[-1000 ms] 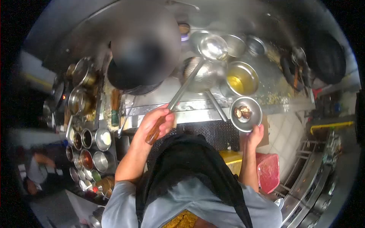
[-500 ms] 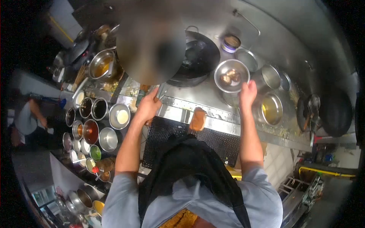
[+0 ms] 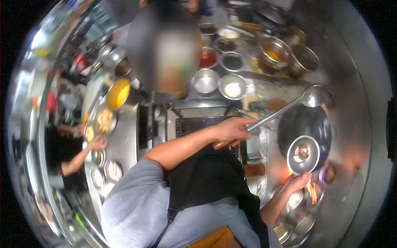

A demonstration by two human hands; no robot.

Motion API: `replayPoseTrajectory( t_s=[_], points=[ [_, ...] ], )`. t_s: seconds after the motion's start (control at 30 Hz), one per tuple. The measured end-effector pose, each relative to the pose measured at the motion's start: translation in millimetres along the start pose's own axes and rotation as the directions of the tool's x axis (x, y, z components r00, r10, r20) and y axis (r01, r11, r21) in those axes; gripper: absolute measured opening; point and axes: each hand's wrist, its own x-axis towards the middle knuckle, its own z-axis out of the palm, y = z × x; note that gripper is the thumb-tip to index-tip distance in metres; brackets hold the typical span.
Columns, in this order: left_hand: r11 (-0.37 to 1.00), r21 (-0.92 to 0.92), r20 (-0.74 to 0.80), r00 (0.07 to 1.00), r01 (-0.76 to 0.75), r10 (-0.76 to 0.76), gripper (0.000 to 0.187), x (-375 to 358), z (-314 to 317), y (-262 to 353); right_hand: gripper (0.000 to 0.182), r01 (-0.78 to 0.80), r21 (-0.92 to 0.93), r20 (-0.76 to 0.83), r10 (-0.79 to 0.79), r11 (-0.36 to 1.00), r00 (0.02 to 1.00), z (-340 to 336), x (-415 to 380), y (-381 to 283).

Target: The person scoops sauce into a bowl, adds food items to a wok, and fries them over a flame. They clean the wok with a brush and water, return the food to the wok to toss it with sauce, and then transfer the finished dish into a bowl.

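Note:
My left hand (image 3: pixel 232 131) is closed round the handle of a long metal ladle (image 3: pixel 313 97), whose bowl end reaches over the far rim of the wok (image 3: pixel 304 122). In my right hand (image 3: pixel 296 183) is a steel bowl (image 3: pixel 292 162), gripped at its near rim. Several small brownish food pieces (image 3: pixel 302 151) lie inside it. The bowl is held over the near side of the wok and overlaps it in this view. Orange flames (image 3: pixel 311 191) show beside my right hand, below the bowl.
Steel pots of sauces stand beyond my left arm, among them a red sauce (image 3: pixel 208 58) and a white one (image 3: pixel 233 89). More pots (image 3: pixel 305 223) are at lower right. At left, another person's hand (image 3: pixel 97 143) is over a counter (image 3: pixel 120 144) with containers. A blurred disc hides the upper middle.
My view has turned left, so the wok now appears at right. The bowl has moved from beside the wok to over it. Flames now show, and the ladle has come into sight.

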Motion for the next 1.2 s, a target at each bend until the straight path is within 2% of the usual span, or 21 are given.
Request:
replayPoseTrajectory(
  t_s=[0.07,0.1,0.2,0.23,0.3,0.33,0.37,0.43,0.47,0.53,0.57,0.67,0.73,0.77,0.83,0.9,0.97,1.03,1.1,1.17,1.2],
  points=[
    [0.986,-0.165,-0.112,0.994,-0.005,-0.014,0.068,-62,-13,11,0.025,-0.07,0.077,0.26,0.048,0.995,0.964,34,-32,12],
    [0.991,-0.136,-0.183,0.983,-0.006,-0.019,0.069,-98,-20,19,0.019,-0.119,0.121,0.35,0.07,0.985,0.934,57,-51,19],
    [0.951,-0.25,-0.422,0.904,-0.183,0.063,0.068,-192,-48,9,0.029,-0.347,-0.042,0.441,0.329,0.937,0.835,138,-105,16],
    [0.957,-0.228,-0.596,0.803,-0.181,0.01,0.068,-222,-51,17,0.031,-0.468,-0.032,0.55,0.407,0.883,0.729,178,-137,-14],
    [0.967,-0.189,-0.771,0.636,-0.172,-0.038,0.069,-278,-71,14,0.029,-0.439,-0.1,0.672,0.387,0.893,0.632,193,-144,59],
    [0.978,-0.135,-0.821,0.571,-0.16,-0.02,0.068,-303,-85,5,0.026,-0.509,-0.126,0.721,0.431,0.852,0.543,226,-171,55],
    [0.994,-0.068,-0.885,0.466,-0.083,-0.021,0.067,-324,-99,-7,0.024,-0.433,-0.178,0.72,0.417,0.883,0.555,249,-192,64],
    [0.994,-0.008,-0.941,0.336,0.106,-0.044,0.066,-364,-137,-18,0.017,-0.276,-0.291,0.804,0.391,0.916,0.448,297,-236,80],
    [0.995,-0.01,-0.943,0.329,0.104,-0.044,0.066,-378,-158,-21,0.015,-0.3,-0.304,0.813,0.41,0.904,0.414,321,-261,91],
    [0.945,0.026,-0.971,0.235,0.327,-0.055,0.066,-402,-198,-29,0.01,-0.365,-0.363,0.814,0.482,0.857,0.323,367,-309,96],
    [0.947,0.017,-0.972,0.229,0.322,-0.06,0.066,-412,-217,-36,0.008,-0.364,-0.324,0.842,0.442,0.873,0.31,388,-331,106],
    [0.956,-0.027,-0.978,0.19,0.292,-0.086,0.065,-433,-262,-45,0.008,-0.283,-0.477,0.841,0.526,0.832,0.127,437,-378,126],
    [0.961,-0.085,-0.965,0.22,0.262,-0.145,0.064,-448,-275,-36,0.01,-0.167,-0.581,0.813,0.575,0.796,-0.089,454,-411,139],
    [0.955,-0.138,-0.96,0.2,0.262,-0.194,0.064,-457,-278,-44,0.01,-0.152,-0.62,0.785,0.608,0.77,-0.121,456,-431,148],
    [0.98,-0.148,-0.961,0.214,0.134,-0.174,0.063,-471,-288,-56,0.013,0.07,-0.616,0.682,0.577,0.784,-0.449,462,-476,174],
    [0.978,-0.175,-0.958,0.208,0.115,-0.196,0.063,-480,-288,-55,0.016,0.271,-0.512,0.581,0.561,0.815,-0.589,458,-522,210],
    [0.97,-0.203,-0.958,0.178,0.132,-0.224,0.065,-483,-282,-51,0.018,0.248,-0.551,0.469,0.542,0.797,-0.697,451,-562,243],
    [0.966,-0.212,-0.947,0.214,0.148,-0.24,0.067,-487,-278,-46,0.017,0.34,-0.555,0.401,0.602,0.76,-0.691,447,-591,262],
    [0.943,-0.209,-0.952,0.165,0.259,-0.257,0.066,-490,-272,-48,0.017,0.421,-0.555,0.338,0.656,0.718,-0.675,452,-592,260],
    [0.933,-0.238,-0.945,0.159,0.271,-0.287,0.065,-493,-269,-42,0.018,0.438,-0.136,0.641,0.416,0.888,-0.645,475,-573,208],
    [0.928,-0.216,-0.947,0.166,0.304,-0.275,0.066,-497,-270,-47,0.019,0.423,-0.183,0.76,0.4,0.887,-0.512,499,-562,187]
  ],
)
